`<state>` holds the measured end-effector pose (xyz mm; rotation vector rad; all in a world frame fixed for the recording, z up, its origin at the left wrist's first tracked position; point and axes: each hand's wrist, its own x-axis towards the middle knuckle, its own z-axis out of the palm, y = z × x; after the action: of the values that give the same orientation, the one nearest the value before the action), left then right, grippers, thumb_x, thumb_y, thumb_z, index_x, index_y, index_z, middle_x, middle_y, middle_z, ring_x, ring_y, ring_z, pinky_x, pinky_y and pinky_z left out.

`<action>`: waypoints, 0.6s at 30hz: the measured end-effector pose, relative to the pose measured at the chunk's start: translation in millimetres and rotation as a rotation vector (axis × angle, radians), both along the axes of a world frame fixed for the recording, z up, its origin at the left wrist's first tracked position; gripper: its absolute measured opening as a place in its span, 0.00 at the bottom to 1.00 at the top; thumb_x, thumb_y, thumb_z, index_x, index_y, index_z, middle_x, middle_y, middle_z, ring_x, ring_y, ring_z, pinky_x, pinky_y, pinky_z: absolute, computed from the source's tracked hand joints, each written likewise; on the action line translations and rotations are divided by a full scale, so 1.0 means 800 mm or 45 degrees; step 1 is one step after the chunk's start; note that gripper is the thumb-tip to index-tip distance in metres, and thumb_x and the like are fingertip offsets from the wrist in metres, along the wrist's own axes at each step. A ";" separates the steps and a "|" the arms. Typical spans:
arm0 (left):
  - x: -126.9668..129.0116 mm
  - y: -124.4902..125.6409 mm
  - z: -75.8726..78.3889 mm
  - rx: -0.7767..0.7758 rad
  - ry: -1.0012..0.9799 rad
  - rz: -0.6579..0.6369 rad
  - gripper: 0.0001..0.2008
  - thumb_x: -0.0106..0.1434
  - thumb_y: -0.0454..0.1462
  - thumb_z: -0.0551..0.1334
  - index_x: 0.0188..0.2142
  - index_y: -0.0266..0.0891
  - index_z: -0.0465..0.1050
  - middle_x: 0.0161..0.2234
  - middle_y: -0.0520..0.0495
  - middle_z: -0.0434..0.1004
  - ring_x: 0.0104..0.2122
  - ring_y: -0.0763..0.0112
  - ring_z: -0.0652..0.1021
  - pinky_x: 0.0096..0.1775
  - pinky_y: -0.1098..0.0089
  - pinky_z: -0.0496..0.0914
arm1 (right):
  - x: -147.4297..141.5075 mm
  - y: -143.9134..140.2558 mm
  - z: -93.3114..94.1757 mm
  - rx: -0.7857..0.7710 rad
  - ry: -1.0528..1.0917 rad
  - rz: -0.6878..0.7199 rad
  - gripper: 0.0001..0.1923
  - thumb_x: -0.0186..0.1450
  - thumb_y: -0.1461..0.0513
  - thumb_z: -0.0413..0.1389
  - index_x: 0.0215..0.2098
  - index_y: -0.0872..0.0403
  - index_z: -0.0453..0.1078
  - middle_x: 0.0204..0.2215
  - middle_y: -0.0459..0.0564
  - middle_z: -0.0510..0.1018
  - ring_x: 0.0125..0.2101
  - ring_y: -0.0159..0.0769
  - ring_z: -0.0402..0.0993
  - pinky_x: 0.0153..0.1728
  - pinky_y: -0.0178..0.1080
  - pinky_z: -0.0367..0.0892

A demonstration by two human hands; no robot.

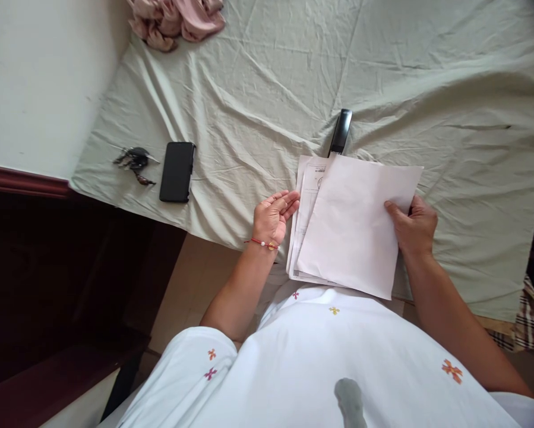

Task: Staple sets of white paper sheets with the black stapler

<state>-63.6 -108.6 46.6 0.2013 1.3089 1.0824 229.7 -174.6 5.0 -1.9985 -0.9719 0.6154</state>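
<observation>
A bed [382, 71] fills most of the view, covered by a pale green, creased sheet [258, 95]. Its near edge runs across the middle of the view, with the person standing against it in a white top with small embroidered crosses. A wall [35, 77] borders the bed on the left, dark wood below it. Pink cloth [177, 21] lies bunched at the far left corner of the bed. Papers [351, 226] lie at the near edge of the bed, directly before the person: a stack of several sheets, the top sheet blank, tilted and shifted right so printed sheets show at the left margin. The right hand [413, 224] grips the right edge of the top sheet, thumb on the upper face, fingers curled underneath and hidden. The left hand [273, 217] is open, palm up, fingers loosely bent; it holds nothing, and its fingertips sit just beside the left edge of the stack, contact not resolvable. A red thread bracelet is on the left wrist. A black phone [177, 171] lies face down, well left of the papers. A black stapler [340, 132] lies just beyond the stack, its near end at the paper's far edge. Keys [133, 161] lie left of the phone, near the bed's edge.
</observation>
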 end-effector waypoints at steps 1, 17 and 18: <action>0.000 0.000 0.000 -0.001 -0.001 -0.004 0.10 0.60 0.21 0.62 0.38 0.33 0.75 0.33 0.46 0.88 0.36 0.71 0.88 0.60 0.60 0.79 | -0.001 0.000 0.001 0.004 0.009 -0.008 0.15 0.58 0.52 0.65 0.40 0.50 0.79 0.32 0.46 0.83 0.29 0.37 0.75 0.31 0.40 0.70; 0.003 0.004 0.002 0.001 0.040 -0.031 0.11 0.60 0.20 0.67 0.35 0.35 0.74 0.29 0.51 0.85 0.33 0.77 0.85 0.56 0.66 0.80 | -0.006 0.000 0.014 -0.057 -0.001 -0.027 0.17 0.57 0.51 0.65 0.37 0.53 0.77 0.30 0.44 0.82 0.29 0.32 0.71 0.32 0.36 0.65; 0.004 0.004 0.002 0.000 0.042 -0.029 0.11 0.60 0.20 0.66 0.34 0.35 0.74 0.29 0.51 0.85 0.33 0.77 0.85 0.55 0.66 0.80 | -0.006 0.000 0.013 -0.056 -0.004 -0.026 0.17 0.57 0.51 0.64 0.38 0.53 0.78 0.30 0.44 0.82 0.29 0.32 0.71 0.32 0.36 0.65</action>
<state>-60.8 -105.6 48.5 0.2341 1.3331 1.0635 224.7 -174.4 15.4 -2.0463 -0.9459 0.6277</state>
